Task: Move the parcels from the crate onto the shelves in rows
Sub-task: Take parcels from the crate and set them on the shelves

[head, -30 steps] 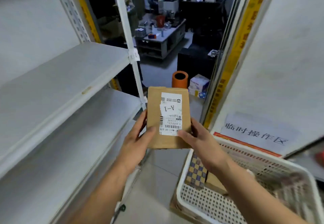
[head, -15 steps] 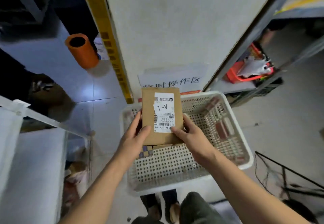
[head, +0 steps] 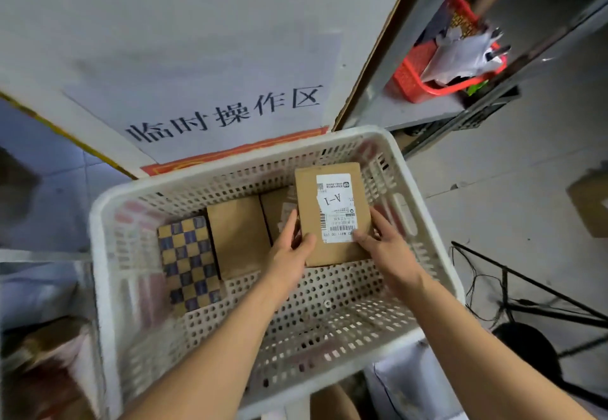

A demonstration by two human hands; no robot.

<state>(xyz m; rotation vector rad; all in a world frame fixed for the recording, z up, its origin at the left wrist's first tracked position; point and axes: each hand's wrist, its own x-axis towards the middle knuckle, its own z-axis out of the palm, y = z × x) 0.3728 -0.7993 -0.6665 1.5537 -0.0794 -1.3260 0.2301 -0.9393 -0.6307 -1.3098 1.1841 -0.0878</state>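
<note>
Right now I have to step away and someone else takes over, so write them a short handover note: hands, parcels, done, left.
Left hand and right hand both grip the labelled A-1 parcel, held over the white crate.
In the crate: a checkered parcel, a plain brown parcel, and another parcel partly hidden behind the held one.
Done: nothing visible on shelves from this view.
Left: shelve the A-1 parcel and the three in the crate, in rows.
</note>
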